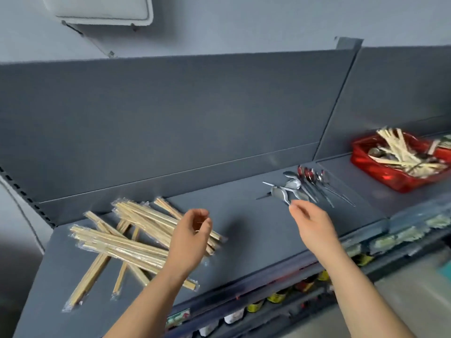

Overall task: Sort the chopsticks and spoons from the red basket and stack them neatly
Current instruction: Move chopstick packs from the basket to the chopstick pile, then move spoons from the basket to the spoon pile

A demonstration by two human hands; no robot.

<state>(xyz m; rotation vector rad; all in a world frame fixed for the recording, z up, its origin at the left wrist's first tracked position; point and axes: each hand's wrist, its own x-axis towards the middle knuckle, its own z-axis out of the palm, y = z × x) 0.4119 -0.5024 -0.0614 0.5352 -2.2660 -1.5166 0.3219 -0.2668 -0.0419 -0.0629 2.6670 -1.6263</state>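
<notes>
Blurry red basket [380,176], partly beyond right edge.

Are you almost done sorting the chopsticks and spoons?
Not yet. Wrapped chopsticks lie in a messy pile, spoons grouped to their right. The right hand pinches one spoon by the handle; the left hand is empty. The red basket holds plenty more, and neat stacking is left.

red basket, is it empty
No, the red basket holds a tangled heap of pale chopsticks that stick up past its rim.
</notes>
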